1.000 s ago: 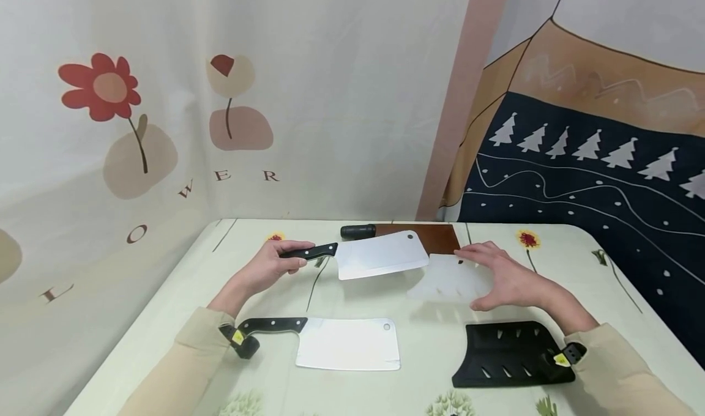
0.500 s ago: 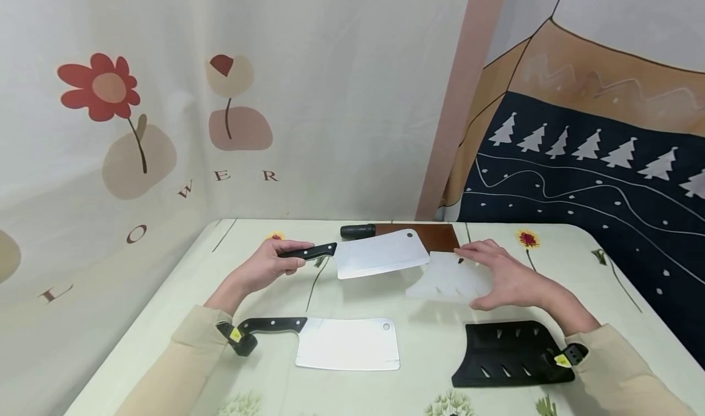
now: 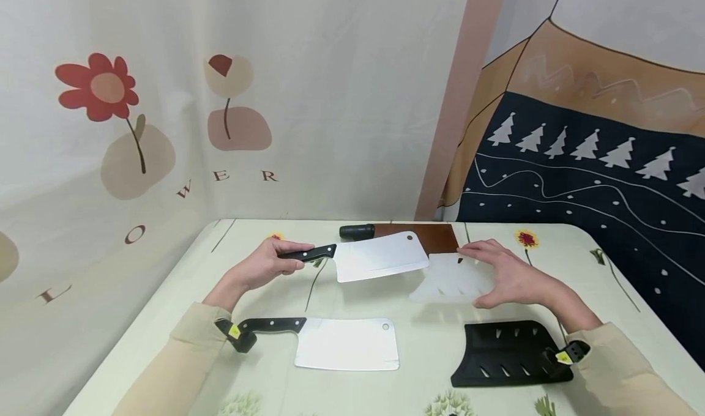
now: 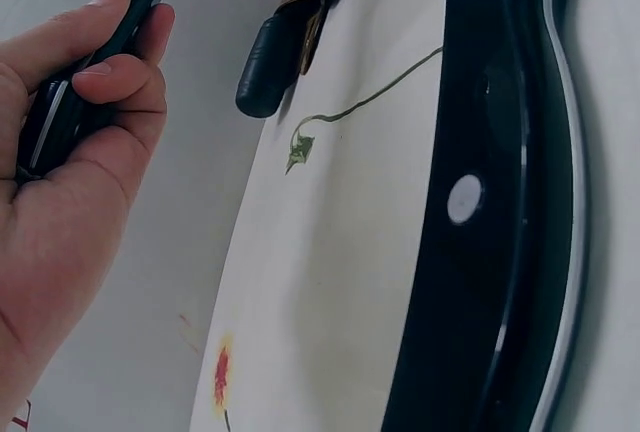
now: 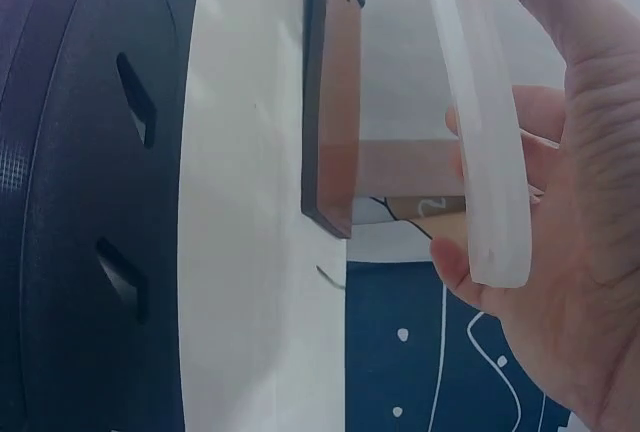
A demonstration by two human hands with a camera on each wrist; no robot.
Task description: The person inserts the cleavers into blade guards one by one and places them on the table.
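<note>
My left hand [image 3: 263,268] grips the black riveted handle of a cleaver [image 3: 380,256], held above the table with its blade pointing right. In the left wrist view the fingers curl round that handle [image 4: 62,117]. My right hand [image 3: 514,275] holds a translucent white blade guard [image 3: 448,281] between thumb and fingers, its open end facing the cleaver's tip. The blade's front corner comes right up to the guard's edge in the head view. The right wrist view shows the guard [image 5: 490,172] edge-on inside the hand, raised off the table.
A second cleaver [image 3: 347,344] lies on the table in front, handle to the left. To its right lies a black blade guard [image 3: 512,355] with slots. At the back edge is a brown blade cover [image 3: 440,237] with a black handle [image 3: 357,232]. Printed curtains stand behind the table.
Both hands keep their hold and stay almost in place. The cleaver's blade dips very slightly, and the white guard shifts a touch to the right.
</note>
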